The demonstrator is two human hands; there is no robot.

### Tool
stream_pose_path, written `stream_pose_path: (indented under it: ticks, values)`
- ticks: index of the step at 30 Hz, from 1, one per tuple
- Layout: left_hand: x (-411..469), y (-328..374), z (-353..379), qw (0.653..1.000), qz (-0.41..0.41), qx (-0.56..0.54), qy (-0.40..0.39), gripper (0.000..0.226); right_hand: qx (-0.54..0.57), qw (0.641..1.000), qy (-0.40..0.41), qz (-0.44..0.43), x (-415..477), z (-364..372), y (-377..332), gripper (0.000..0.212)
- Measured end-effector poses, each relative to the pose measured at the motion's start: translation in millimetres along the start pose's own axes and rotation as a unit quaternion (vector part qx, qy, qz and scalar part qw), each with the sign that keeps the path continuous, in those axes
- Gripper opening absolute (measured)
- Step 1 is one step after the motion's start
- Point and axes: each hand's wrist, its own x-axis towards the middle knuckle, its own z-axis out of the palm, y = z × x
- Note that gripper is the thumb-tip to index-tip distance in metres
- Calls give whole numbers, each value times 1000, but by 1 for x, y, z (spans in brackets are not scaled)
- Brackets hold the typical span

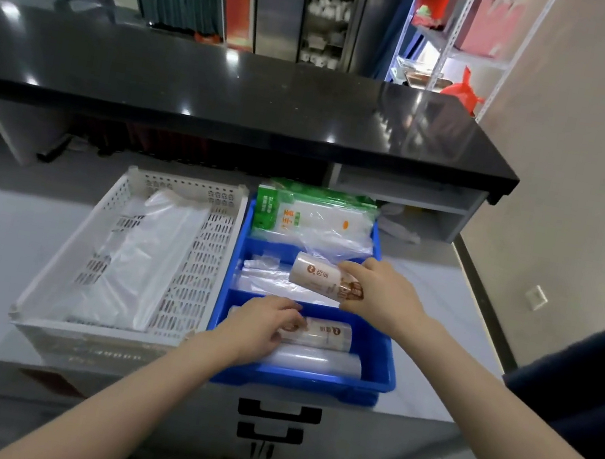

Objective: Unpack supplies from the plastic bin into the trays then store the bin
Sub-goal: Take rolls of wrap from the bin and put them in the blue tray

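Both hands are working inside the blue tray. Our right hand is wrapping its fingers round one end of a sleeve of paper cups and holding it level over the middle compartment, where clear wrapped packs are lying. Our left hand is curling its fingers over the end of a second cup sleeve in the nearest compartment. We are probably steadying or nudging it aside so the carried one can lie next to it. Just in front, a clear sleeve is lying along the tray's near wall, and green packets are filling the far compartment. Against the tray's left side, the white perforated bin is sitting within easy reach. It is holding clear plastic bags, so we are judging the unpacking unfinished and the bin not yet ready to store.
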Motion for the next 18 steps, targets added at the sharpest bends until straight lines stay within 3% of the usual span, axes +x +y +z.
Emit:
stream_pose_path:
  ticks: [4, 11, 14, 18]
  values:
    - [-15, -4, 4, 997, 0, 53, 56, 29, -17, 1000, 3, -17, 6, 9, -3, 56]
    - [-21, 3, -3, 989, -75, 115, -45, 38, -30, 999, 6, -36, 6, 10, -3, 59]
    - [-18, 4, -4, 985, -119, 38, -115, 37, -18, 999, 9, -32, 1, 7, 0, 59]
    - [-12, 2, -11, 977, -114, -23, -181, 40, -12, 1000, 13, -24, -6, 3, 3, 61]
